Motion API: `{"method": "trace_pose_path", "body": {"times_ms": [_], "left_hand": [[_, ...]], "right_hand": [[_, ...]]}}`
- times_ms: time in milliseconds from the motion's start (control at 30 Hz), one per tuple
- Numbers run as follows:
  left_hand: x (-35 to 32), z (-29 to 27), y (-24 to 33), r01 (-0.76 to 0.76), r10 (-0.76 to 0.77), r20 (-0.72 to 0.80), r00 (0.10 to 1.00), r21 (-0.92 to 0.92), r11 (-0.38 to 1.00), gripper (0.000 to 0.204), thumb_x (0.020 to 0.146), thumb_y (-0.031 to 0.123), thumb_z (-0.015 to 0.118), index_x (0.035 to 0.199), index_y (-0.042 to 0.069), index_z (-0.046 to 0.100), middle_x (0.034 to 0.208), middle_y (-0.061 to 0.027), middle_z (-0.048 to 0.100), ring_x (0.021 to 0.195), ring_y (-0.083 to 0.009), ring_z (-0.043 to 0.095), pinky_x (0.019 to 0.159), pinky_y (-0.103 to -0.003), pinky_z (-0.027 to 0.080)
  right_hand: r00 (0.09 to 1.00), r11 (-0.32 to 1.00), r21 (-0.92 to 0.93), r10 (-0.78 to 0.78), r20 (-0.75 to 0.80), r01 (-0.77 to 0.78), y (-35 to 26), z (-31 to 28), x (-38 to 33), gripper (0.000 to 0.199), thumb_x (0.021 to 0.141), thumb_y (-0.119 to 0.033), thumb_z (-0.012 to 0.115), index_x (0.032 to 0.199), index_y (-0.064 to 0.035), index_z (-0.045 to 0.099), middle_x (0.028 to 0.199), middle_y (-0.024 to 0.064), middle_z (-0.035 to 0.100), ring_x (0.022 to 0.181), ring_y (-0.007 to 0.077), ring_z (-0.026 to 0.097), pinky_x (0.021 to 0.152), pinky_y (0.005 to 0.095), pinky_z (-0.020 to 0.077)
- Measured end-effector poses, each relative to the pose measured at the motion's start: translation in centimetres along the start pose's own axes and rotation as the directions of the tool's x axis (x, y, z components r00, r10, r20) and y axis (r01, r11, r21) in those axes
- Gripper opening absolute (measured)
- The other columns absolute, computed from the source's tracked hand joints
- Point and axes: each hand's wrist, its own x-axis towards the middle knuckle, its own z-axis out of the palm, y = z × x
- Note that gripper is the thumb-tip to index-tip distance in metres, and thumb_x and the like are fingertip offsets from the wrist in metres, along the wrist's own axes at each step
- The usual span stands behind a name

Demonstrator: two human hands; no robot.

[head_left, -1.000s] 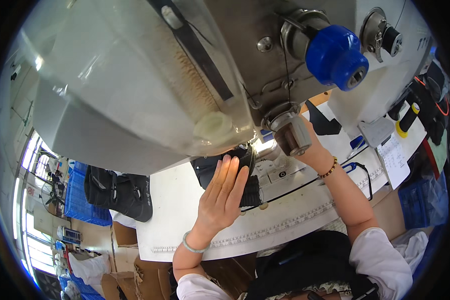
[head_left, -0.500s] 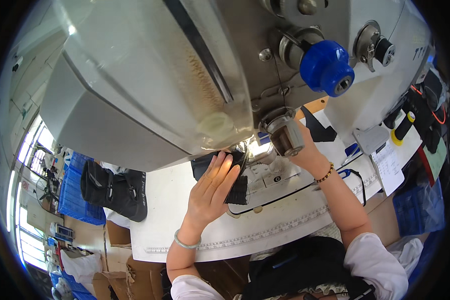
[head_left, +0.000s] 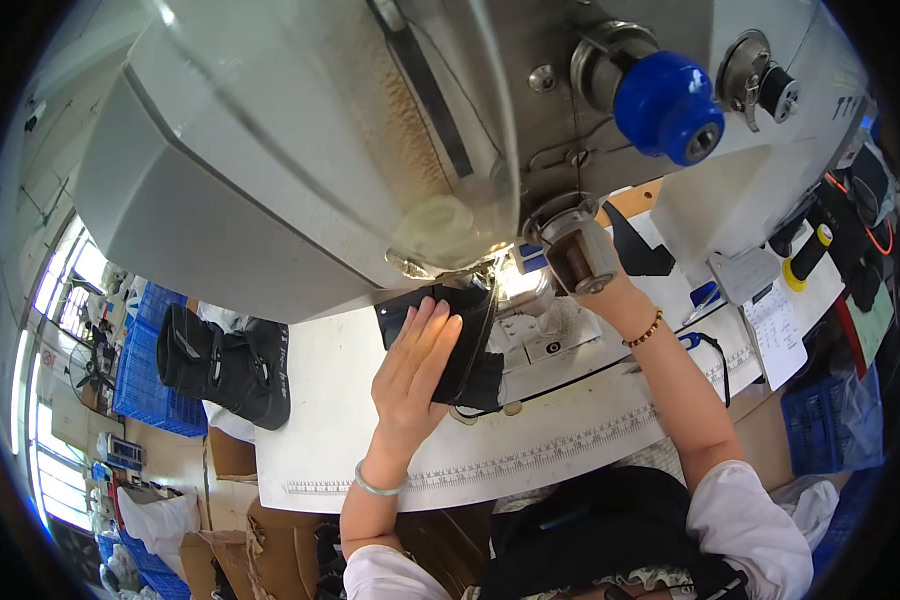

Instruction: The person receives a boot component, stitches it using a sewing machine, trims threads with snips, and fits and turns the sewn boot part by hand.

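Note:
My left hand (head_left: 410, 365) lies flat with fingers stretched together on a black fabric piece (head_left: 475, 345). The fabric sits under the lit needle area of a large grey sewing machine (head_left: 270, 190), on the white table (head_left: 340, 440). A stitched line runs along the fabric near its right side. My right hand (head_left: 618, 298) reaches in behind the machine's metal cylinder fitting (head_left: 578, 262). Its fingers are hidden there, so what they touch does not show. A blue knob (head_left: 660, 105) juts from the machine head above.
A black boot (head_left: 232, 368) stands at the left beside blue crates (head_left: 150, 375). A ruler strip (head_left: 510, 462) runs along the table's front edge. To the right are a black cut piece (head_left: 638, 245), a thread spool (head_left: 808, 255) and a written sheet (head_left: 773, 325).
More of the black fabric now shows to the right of my left hand, and its bunched lower end lies flatter. My left hand stays flat on it. The view has shifted slightly.

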Motion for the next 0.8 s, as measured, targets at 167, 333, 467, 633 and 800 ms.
{"method": "trace_pose_path", "body": {"times_ms": [167,333,467,633,800], "left_hand": [[0.4,-0.5,0.7,-0.029,0.025,0.067,0.997,0.066,0.997,0.050,0.060,-0.009,0.058,0.110,-0.003,0.058,0.114,-0.0180,0.057,0.110,-0.0320,0.053,0.094,-0.042,0.045],[0.4,-0.6,1.3,-0.019,0.013,0.077,0.997,0.072,0.997,0.056,0.056,-0.013,0.052,0.111,-0.004,0.056,0.114,-0.0191,0.057,0.111,-0.0340,0.052,0.095,-0.043,0.043],[0.3,-0.7,2.0,0.034,-0.050,0.132,0.990,0.119,0.992,0.060,0.054,-0.014,0.048,0.113,-0.005,0.054,0.117,-0.0200,0.054,0.114,-0.0357,0.049,0.097,-0.044,0.040],[0.1,-0.1,3.7,0.032,-0.059,0.123,0.991,0.212,0.977,0.064,0.052,-0.015,0.046,0.116,-0.008,0.051,0.120,-0.0221,0.052,0.116,-0.0359,0.047,0.098,-0.044,0.039],[0.1,0.3,5.3,0.067,-0.117,0.140,0.983,0.321,0.945,0.065,0.053,-0.016,0.043,0.117,-0.012,0.048,0.121,-0.0256,0.050,0.118,-0.0377,0.045,0.098,-0.044,0.039]], "right_hand": [[0.983,0.977,0.112,0.174,0.056,-0.179,-0.1,0.0,0.4,0.023,0.071,0.007,0.060,0.093,-0.0018,0.062,0.085,0.0102,0.052,0.075,0.0259,0.054,0.064,0.0324,0.0450],[0.990,0.976,0.164,0.144,0.015,-0.144,-0.5,-0.2,0.9,0.018,0.073,0.005,0.061,0.090,0.0004,0.062,0.089,0.0115,0.055,0.073,0.0266,0.055,0.063,0.0338,0.0458],[0.988,0.979,0.145,0.133,0.073,-0.142,-0.7,-0.5,1.2,0.012,0.076,0.002,0.060,0.088,0.0027,0.062,0.093,0.0133,0.057,0.071,0.0276,0.056,0.063,0.0335,0.0456],[0.931,0.939,0.105,0.301,0.207,-0.327,-0.7,-0.5,1.2,0.011,0.082,-0.003,0.058,0.089,0.0044,0.061,0.081,0.0158,0.059,0.067,0.0256,0.056,0.062,0.0309,0.0444],[0.961,0.951,0.151,0.258,0.097,-0.271,-0.6,0.1,0.9,0.013,0.084,-0.006,0.057,0.092,0.0031,0.062,0.076,0.0153,0.060,0.067,0.0233,0.056,0.064,0.0289,0.0448]]}}
